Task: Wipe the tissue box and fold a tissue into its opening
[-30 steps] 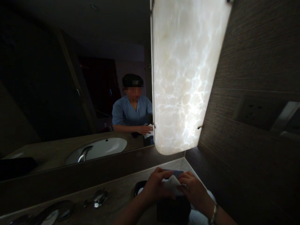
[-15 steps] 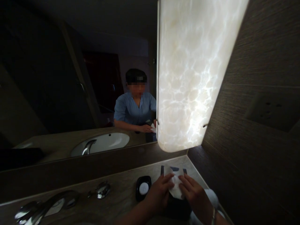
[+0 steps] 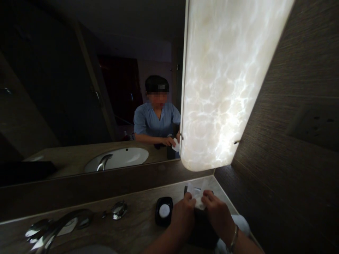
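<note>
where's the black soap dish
In the head view, the black soap dish sits on the counter just left of the person's left hand, with a chrome tap handle further left.

Legible markings: none. White paper (image 3: 196, 192): no print can be read. Round white soap (image 3: 164, 211) in black dish (image 3: 158, 211): surface too small and blurred, nothing legible.
</note>
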Tool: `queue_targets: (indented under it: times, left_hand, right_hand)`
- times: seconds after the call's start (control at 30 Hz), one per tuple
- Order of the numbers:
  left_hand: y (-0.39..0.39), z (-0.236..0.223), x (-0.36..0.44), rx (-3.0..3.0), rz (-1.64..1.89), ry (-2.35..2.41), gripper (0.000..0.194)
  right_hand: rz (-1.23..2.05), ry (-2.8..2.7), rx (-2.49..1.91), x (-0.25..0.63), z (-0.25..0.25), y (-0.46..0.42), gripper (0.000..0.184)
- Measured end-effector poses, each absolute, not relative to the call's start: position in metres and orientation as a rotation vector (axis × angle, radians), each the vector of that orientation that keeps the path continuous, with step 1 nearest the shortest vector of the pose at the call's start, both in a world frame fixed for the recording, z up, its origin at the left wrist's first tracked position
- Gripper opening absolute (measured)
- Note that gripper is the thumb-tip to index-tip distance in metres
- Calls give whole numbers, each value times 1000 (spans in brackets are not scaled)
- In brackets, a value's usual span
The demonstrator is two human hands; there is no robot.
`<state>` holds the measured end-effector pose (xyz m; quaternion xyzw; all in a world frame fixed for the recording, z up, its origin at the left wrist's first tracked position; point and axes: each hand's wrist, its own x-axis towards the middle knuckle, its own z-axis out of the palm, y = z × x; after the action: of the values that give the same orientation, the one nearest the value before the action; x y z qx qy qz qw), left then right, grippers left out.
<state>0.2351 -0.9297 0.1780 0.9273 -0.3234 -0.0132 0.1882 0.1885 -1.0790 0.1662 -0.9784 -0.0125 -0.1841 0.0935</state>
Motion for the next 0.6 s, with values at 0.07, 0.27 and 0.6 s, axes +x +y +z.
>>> queue_targets:
  times: [0.07, 0.27, 0.6]
  left_hand:
    - [-925, 165, 237, 2482, 108, -995, 32]
    - [-909, 145, 253, 2223, 240, -1387, 24]
    - [-916, 175, 267, 2206, -237, -1326, 22]
  right_hand:
    - [-724, -219, -2898, 182, 152, -1084, 38]
    - [-24, -238, -2832, 162, 168, -1094, 54]
    - [-116, -231, -2825, 174, 150, -1096, 46]
